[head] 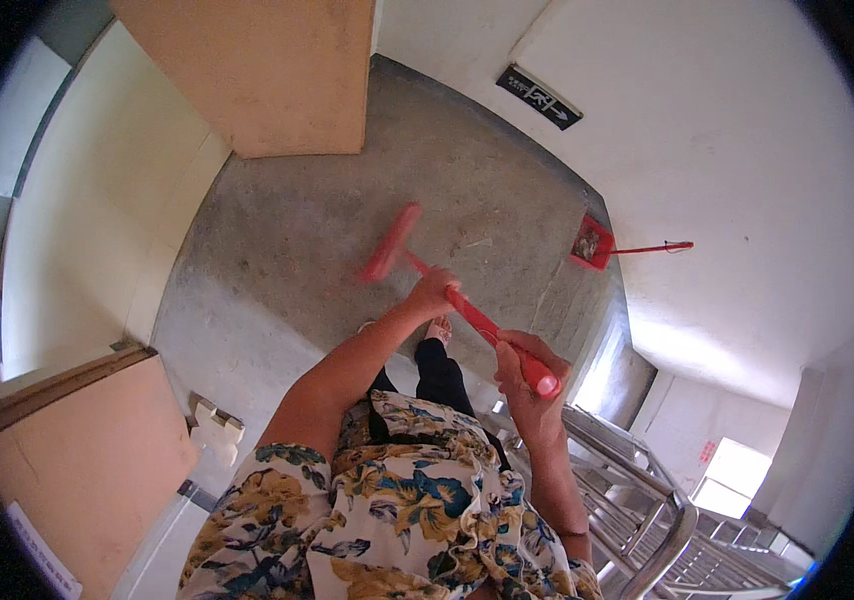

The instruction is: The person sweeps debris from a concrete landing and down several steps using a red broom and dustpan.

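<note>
Both of my hands are closed around the handle of a red broom (pixel 478 316). My left hand (pixel 434 292) grips it lower down, and my right hand (pixel 530 367) holds it close to the rounded top end. The broom head (pixel 392 244) is blurred, over the grey concrete floor (pixel 299 225) in front of my feet. To the right, by the foot of the white wall, stands a red long-handled dustpan (pixel 601 253) with greyish debris in its pan. A small pale mark or scrap (pixel 481 243) shows on the floor between the broom head and the dustpan.
A tan door or panel (pixel 299 82) stands at the far side, another tan panel (pixel 89 442) at lower left. Metal stair railings (pixel 652 517) run along my right. An exit sign (pixel 539 97) is mounted on the white wall (pixel 727 165). A bright window (pixel 733 478) lies beyond the stairs.
</note>
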The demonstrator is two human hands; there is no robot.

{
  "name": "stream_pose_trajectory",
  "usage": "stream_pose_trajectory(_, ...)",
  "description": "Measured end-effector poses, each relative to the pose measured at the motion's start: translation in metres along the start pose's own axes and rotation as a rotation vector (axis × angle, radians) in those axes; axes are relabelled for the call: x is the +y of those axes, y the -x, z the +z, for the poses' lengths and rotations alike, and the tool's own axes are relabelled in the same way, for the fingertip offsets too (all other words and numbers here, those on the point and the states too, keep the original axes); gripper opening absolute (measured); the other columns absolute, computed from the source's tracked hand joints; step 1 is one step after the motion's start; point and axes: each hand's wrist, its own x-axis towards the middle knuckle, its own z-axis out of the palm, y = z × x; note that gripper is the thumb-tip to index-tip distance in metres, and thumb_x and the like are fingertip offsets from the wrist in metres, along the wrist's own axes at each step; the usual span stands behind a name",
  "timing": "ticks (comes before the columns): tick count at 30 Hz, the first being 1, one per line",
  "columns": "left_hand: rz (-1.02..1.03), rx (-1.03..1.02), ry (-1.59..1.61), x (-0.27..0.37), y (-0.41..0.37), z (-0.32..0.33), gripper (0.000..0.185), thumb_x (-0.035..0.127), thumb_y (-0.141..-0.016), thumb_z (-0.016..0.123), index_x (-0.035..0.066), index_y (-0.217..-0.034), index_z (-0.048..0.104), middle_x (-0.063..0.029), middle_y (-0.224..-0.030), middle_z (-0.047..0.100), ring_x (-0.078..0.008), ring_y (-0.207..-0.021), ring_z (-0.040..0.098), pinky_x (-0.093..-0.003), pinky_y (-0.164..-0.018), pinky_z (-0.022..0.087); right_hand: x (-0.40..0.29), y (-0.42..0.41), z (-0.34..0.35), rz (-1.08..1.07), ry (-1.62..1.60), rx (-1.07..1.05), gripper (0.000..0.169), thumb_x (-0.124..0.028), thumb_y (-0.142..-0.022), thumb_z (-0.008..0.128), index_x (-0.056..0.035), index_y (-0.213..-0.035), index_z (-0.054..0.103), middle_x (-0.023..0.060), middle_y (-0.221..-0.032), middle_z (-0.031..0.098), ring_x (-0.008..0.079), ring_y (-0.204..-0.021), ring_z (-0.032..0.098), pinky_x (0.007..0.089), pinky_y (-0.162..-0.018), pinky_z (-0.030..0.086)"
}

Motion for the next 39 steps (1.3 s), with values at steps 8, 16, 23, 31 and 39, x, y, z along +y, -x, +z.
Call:
stream_pose_trajectory(8, 0.002, 0.046, 0.205, 0.111, -0.008, -0.027, 0.039, 0.027, -0.066, 0.075, 0.006, -0.057, 0.043, -0.0100, -0.064, 0.049, -0.0289, -0.068, 0.049, -0.0397, -0.066, 0.037, -0.039, 0.067, -0.041, -0.052, 0.192, 0.133, 0.020, -0.002, -0.073, 0.068, -0.0020, -0.093, 0.064, 0.0107, -0.079, 0.066, 0.0151, -0.065, 0.063, 0.0247, -0.059, 0.048)
stream_pose_trajectory(16, -0.016, -0.059, 0.214, 0.143, 0.016, -0.015, 0.041, 0.029, -0.071, 0.074, 0.006, -0.055, 0.043, -0.0090, -0.057, 0.047, -0.0280, -0.058, 0.047, -0.0396, -0.063, 0.035, 0.037, 0.084, -0.063, 0.193, -0.564, -0.090, 0.058, -0.018, -0.077, 0.067, -0.0003, -0.126, 0.042, 0.0087, -0.091, 0.064, 0.0149, -0.074, 0.062, 0.0257, -0.063, 0.049)
stream_pose_trajectory(23, -0.018, -0.505, 0.489, 0.205, 0.018, 0.028, 0.039, 0.026, -0.070, 0.075, 0.005, -0.059, 0.044, -0.0098, -0.059, 0.048, -0.0276, -0.058, 0.049, -0.0369, -0.055, 0.037, 0.335, 0.068, 0.004, 0.216, -0.534, -0.236, 0.058, -0.022, -0.079, 0.064, -0.0080, -0.130, 0.041, 0.0099, -0.115, 0.058, 0.0215, -0.107, 0.053, 0.0358, -0.090, 0.041)
stream_pose_trajectory(31, 0.349, -0.592, 0.454, 0.326, -0.017, -0.002, 0.029, 0.018, -0.066, 0.077, 0.008, -0.066, 0.050, -0.0053, -0.066, 0.054, -0.0231, -0.062, 0.055, -0.0324, -0.055, 0.042, 0.421, 0.082, 0.024, 0.733, -1.335, 0.271, 0.047, -0.019, -0.080, 0.056, -0.0066, -0.122, 0.040, 0.0113, -0.107, 0.055, 0.0253, -0.099, 0.051, 0.0396, -0.085, 0.041)
stream_pose_trajectory(39, 0.307, -0.920, 0.536, 0.354, -0.018, 0.051, 0.020, 0.014, -0.068, 0.075, 0.007, -0.071, 0.056, -0.0063, -0.073, 0.060, -0.0243, -0.069, 0.058, -0.0335, -0.062, 0.046, 0.479, 0.173, 0.013, 0.951, -1.619, 0.742, 0.034, -0.020, -0.081, 0.049, -0.0041, -0.111, 0.041, 0.0132, -0.093, 0.054, 0.0281, -0.082, 0.053, 0.0423, -0.074, 0.045)
